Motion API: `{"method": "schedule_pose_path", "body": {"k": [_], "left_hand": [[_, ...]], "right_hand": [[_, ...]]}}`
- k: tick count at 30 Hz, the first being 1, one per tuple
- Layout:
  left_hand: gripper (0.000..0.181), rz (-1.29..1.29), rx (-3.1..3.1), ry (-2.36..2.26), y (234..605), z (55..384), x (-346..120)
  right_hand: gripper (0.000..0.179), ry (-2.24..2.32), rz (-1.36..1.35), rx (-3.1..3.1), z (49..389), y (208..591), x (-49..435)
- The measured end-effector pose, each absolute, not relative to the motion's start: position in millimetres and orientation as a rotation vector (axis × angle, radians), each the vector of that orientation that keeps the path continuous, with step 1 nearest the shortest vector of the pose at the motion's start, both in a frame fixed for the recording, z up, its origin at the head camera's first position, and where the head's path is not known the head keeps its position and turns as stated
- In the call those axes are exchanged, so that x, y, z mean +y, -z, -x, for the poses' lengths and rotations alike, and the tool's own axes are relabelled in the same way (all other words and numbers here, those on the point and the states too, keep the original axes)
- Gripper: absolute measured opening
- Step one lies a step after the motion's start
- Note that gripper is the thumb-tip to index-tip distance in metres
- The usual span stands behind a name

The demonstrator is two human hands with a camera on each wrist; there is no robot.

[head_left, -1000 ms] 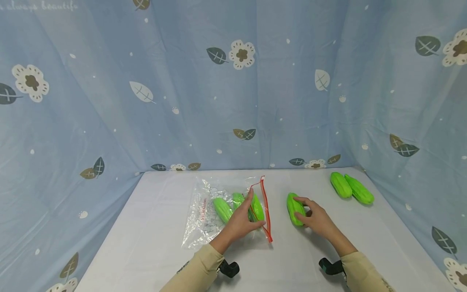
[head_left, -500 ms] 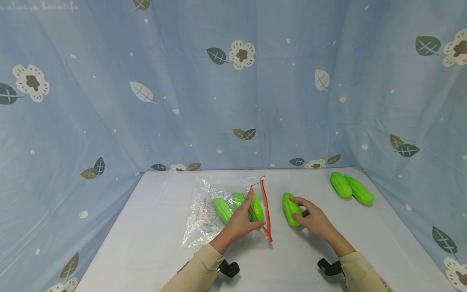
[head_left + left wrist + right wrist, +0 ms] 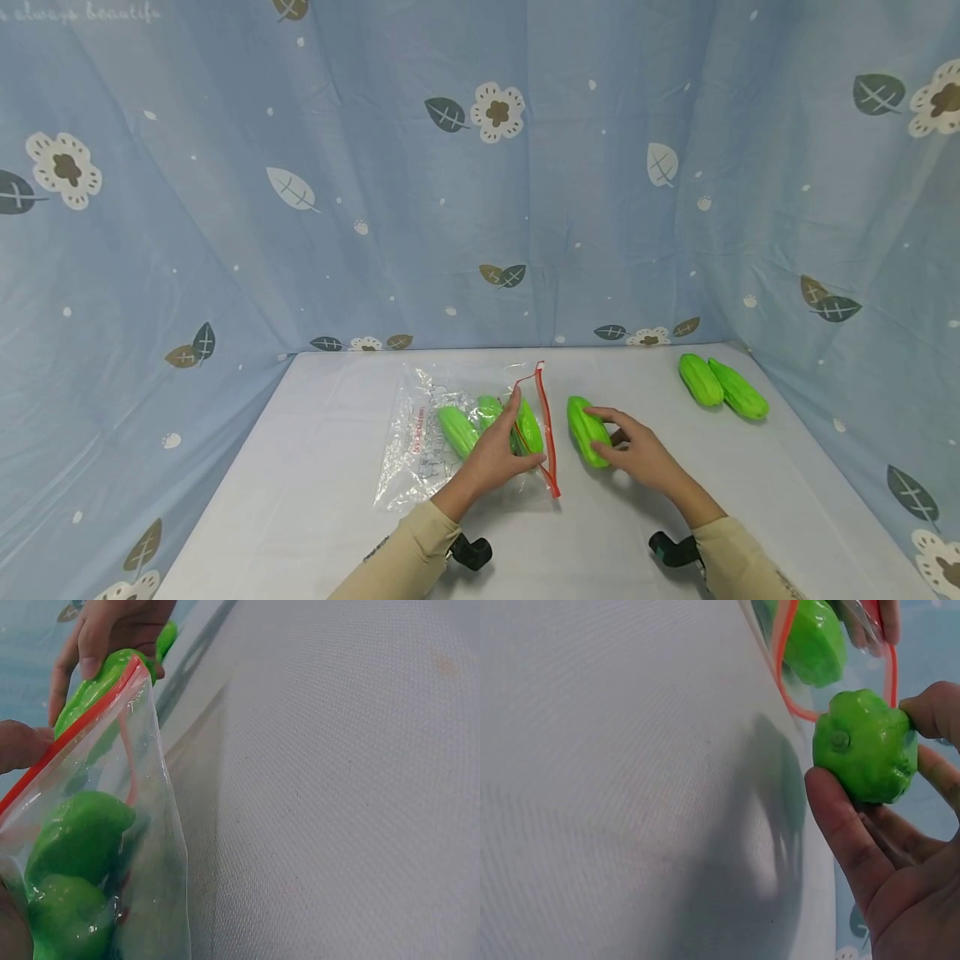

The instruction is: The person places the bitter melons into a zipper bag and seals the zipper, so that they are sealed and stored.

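In the head view, my left hand (image 3: 497, 442) holds the mouth of a clear zip bag (image 3: 405, 467) apart, its thumb and index finger spread along the red-edged lip. Inside the bag lie several bright green, ridged gourds (image 3: 457, 429). To the right of the mouth, my right hand (image 3: 636, 448) grips another green gourd (image 3: 587, 433) between thumb and fingers. In the right wrist view this gourd (image 3: 866, 746) shows its stem end, with the red bag rim (image 3: 782, 645) just behind it. The left wrist view shows the held gourd (image 3: 94, 690) at the red edge.
Two more green gourds, a shorter one (image 3: 701, 381) and a longer one (image 3: 738, 390), lie side by side at the back right of the white table (image 3: 300, 467). A blue patterned curtain (image 3: 375, 208) surrounds the table's back and sides.
My right hand has moved left with the gourd, bringing it closer to the bag's mouth. The left hand and the bag stay where they were.
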State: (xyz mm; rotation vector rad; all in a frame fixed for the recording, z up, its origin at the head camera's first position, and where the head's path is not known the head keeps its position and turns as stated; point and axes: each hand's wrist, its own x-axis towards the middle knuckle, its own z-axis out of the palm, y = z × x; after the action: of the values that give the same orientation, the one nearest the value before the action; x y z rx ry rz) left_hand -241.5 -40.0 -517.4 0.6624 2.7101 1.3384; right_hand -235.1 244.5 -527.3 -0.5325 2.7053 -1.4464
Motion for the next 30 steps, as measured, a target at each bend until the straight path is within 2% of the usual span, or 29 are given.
{"method": "schedule_pose_path", "body": {"k": [30], "left_hand": [[0.115, -0.651, 2.713, -1.333, 516.0, 240.0, -39.8]], "right_hand": [[0.054, 1.503, 0.720, 2.606, 239.8, 532.6, 225.6]]}}
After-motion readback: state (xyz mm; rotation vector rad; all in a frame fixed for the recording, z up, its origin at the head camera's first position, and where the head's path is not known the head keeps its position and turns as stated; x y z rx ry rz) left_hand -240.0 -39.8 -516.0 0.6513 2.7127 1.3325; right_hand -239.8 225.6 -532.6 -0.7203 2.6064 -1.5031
